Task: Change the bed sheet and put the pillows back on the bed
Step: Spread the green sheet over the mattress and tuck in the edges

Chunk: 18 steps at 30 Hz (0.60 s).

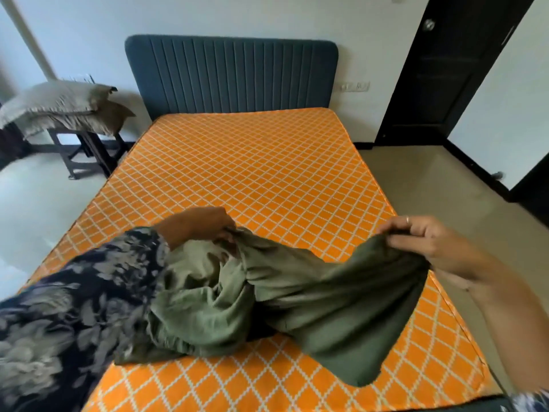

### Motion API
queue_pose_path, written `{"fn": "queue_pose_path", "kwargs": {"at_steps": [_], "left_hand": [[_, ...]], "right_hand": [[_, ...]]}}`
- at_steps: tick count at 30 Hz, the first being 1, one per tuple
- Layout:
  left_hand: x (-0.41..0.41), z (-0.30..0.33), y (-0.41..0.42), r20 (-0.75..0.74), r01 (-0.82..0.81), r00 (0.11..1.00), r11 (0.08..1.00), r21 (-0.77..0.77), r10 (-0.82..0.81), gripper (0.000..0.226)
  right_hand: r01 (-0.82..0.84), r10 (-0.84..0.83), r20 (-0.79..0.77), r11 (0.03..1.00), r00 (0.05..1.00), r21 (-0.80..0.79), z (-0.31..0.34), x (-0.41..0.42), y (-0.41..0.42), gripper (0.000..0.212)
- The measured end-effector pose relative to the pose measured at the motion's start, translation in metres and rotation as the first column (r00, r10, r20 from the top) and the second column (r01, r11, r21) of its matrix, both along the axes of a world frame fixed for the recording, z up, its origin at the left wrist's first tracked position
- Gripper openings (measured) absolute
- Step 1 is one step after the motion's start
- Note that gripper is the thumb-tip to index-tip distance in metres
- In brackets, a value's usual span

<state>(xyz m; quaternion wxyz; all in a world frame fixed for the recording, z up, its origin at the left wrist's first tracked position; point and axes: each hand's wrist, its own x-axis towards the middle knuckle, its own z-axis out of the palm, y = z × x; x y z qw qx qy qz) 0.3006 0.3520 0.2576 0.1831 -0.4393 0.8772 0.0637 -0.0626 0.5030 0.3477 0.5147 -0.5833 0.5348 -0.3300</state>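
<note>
— Gripped what? Where?
— Held bunched green sheet over foot of orange mattress: left hand clutching one end, right hand pinching another.
— Pillows?
— Stacked on desk left of bed: pillows.

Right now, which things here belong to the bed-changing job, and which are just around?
Part of the job: green sheet, gripped by left hand and right hand; orange mattress; pillows on the stand.

Just around: headboard, dark door, wall socket.
</note>
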Motion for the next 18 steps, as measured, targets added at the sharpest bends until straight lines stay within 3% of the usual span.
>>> {"fn": "queue_pose_path", "kwargs": {"at_steps": [2,4,8,10,11,12,14,16,18], "left_hand": [[0.027,0.062,-0.015,-0.093,-0.030,0.996,0.988,-0.148,0.017,0.040],[0.046,0.142,-0.026,-0.313,-0.121,0.950,0.917,-0.380,-0.004,0.047],[0.061,0.329,-0.020,-0.398,-0.270,0.910,0.568,-0.778,-0.113,0.049],[0.068,0.383,-0.010,-0.462,-0.398,0.880,0.361,-0.844,-0.110,0.057],[0.071,0.393,-0.007,-0.504,-0.448,0.852,0.300,-0.842,-0.140,0.057],[0.076,0.394,-0.008,-0.544,-0.486,0.819,0.285,-0.826,-0.181,0.056],[0.076,0.374,-0.003,-0.633,-0.524,0.750,0.409,-0.747,-0.195,0.044],[0.078,0.346,0.004,-0.650,-0.502,0.747,0.525,-0.688,-0.137,0.030],[0.087,0.325,0.003,-0.618,-0.451,0.770,0.551,-0.702,-0.158,0.032]], "right_hand": [[0.244,-0.239,0.073,0.967,0.968,-0.073,0.009,-0.004,-0.026,0.031],[0.439,-0.414,0.163,0.879,0.896,-0.184,0.038,-0.008,-0.056,0.031],[0.529,-0.518,0.211,0.600,0.829,-0.600,0.149,0.003,-0.111,0.033],[0.519,-0.553,0.245,0.417,0.796,-0.746,0.203,0.022,-0.128,0.027],[0.514,-0.575,0.264,0.328,0.775,-0.793,0.219,0.030,-0.135,0.022],[0.499,-0.601,0.270,0.251,0.752,-0.829,0.226,0.038,-0.146,0.021],[0.417,-0.678,0.167,0.223,0.716,-0.881,0.218,0.051,-0.169,0.026],[0.354,-0.721,-0.005,0.347,0.693,-0.869,0.194,0.064,-0.189,0.025],[0.368,-0.726,-0.087,0.444,0.683,-0.817,0.178,0.070,-0.200,0.026]]}}
